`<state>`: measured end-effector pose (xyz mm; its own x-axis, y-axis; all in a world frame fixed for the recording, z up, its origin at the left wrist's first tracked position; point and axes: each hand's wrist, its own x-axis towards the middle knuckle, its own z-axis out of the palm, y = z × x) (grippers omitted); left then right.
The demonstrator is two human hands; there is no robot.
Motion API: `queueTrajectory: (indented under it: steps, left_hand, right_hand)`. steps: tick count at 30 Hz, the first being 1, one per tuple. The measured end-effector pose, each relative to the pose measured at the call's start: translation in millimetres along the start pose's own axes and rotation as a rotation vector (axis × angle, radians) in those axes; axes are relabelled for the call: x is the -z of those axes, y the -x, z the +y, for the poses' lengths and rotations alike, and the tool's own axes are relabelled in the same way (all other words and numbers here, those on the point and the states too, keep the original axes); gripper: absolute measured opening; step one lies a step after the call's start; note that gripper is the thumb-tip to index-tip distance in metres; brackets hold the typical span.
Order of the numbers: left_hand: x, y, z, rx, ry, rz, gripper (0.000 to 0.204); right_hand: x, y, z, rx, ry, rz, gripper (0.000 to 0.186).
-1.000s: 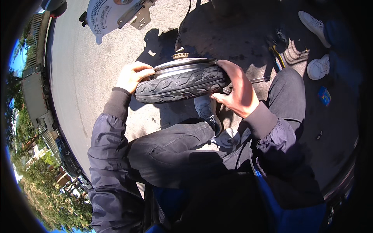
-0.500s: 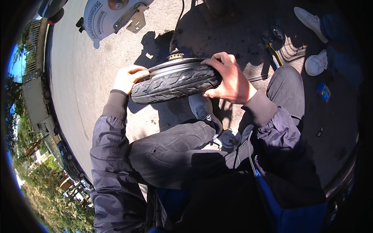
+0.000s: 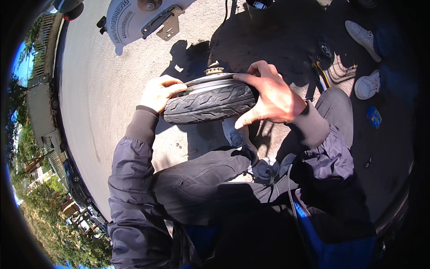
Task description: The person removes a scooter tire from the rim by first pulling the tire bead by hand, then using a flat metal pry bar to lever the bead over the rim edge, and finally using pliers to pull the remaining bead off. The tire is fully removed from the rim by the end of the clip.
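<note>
A small wheel with a black treaded tyre [image 3: 209, 105] stands on edge, its tread toward me and its silvery rim [image 3: 207, 86] showing along the top. My left hand [image 3: 160, 94] grips the left end, thumb and fingers over the rim's edge. At the right end my right hand [image 3: 278, 98] curls its fingers over the top edge; its thumb points down beside the tyre's lower right side. A brassy toothed part [image 3: 214, 70] shows just beyond the rim. The wheel's far face is hidden.
Pliers with yellow and blue handles [image 3: 321, 75] lie right of my knee. Another person's white shoes [image 3: 368, 84] are at the far right, near a small blue packet [image 3: 373, 116]. A grey curved metal guard [image 3: 139, 22] hangs at upper left; a dark container [image 3: 259, 6] is at the top.
The tyre and both hands sit slightly further right in view, as does much of the scene. My right thumb has come away from the tread and stretched downward.
</note>
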<state>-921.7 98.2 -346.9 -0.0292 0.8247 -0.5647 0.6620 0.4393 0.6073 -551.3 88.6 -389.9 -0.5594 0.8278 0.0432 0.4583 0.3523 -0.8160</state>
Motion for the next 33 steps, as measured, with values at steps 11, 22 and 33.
queueTrajectory:
  steps: [11, 22, 33]
  left_hand:
    - [-9, 7, 10, -0.035, -0.085, 0.043, 0.027]
    - [-3, 1, -5, -0.048, 0.011, 0.023, 0.019]
    - [-7, 3, -7, -0.042, 0.045, 0.04, 0.017]
  right_hand:
    - [-5, -23, -46, 0.058, 0.122, -0.049, 0.112]
    - [17, 15, 61, -0.485, -0.287, -0.322, 0.123]
    - [17, 15, 57, -0.459, -0.264, -0.294, 0.117]
